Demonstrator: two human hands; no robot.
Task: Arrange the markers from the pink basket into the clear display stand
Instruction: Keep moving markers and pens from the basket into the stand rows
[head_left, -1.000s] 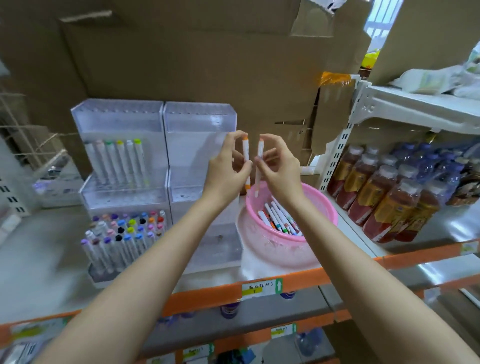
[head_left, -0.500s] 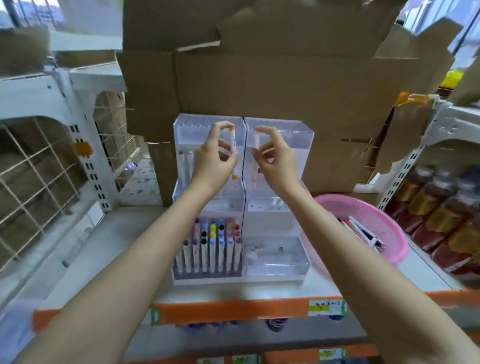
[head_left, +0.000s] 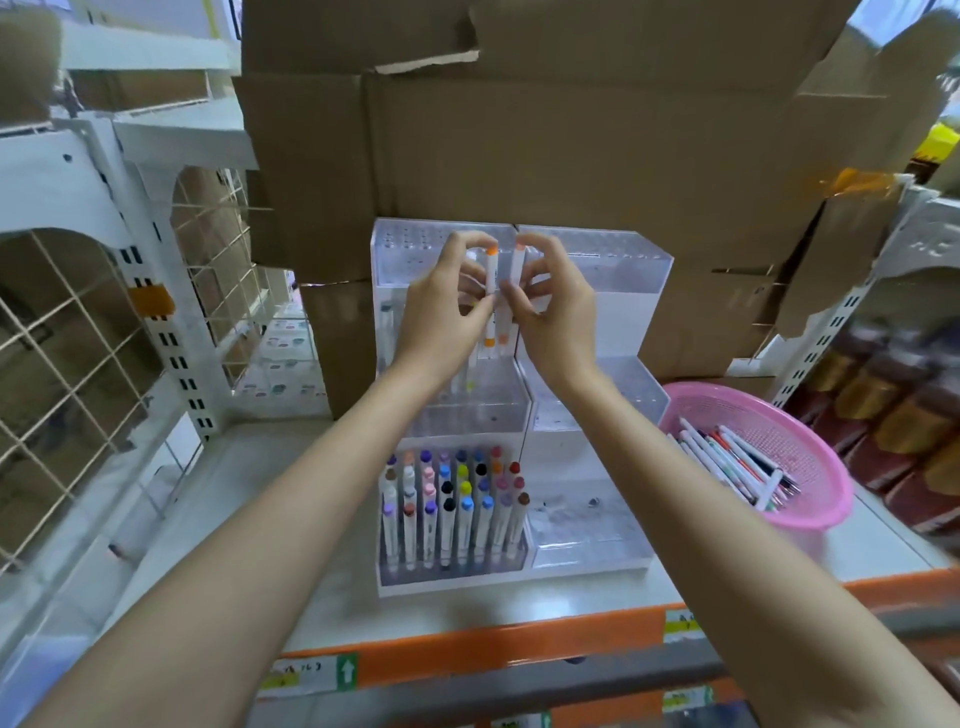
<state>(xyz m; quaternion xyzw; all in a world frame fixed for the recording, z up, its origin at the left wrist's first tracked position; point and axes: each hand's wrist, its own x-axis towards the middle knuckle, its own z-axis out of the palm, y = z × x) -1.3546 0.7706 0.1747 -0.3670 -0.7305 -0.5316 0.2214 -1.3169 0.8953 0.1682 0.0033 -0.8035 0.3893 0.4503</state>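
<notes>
so I'm pinching an orange-capped marker (head_left: 491, 275) upright in my left hand (head_left: 441, 317), fingers curled round the barrel; my right hand (head_left: 556, 317) is gripping a second marker (head_left: 515, 267) the same way, just beside the first, nearly touching; both are hanging in front of the far upper tiers of the clear display stand (head_left: 597, 260); coloured-cap markers (head_left: 452, 504) are standing in its near left tier; the pink basket (head_left: 810, 467) is sitting right of the stand with loose markers (head_left: 727, 462) lying in it; cardboard boxes (head_left: 571, 130) are standing behind
</notes>
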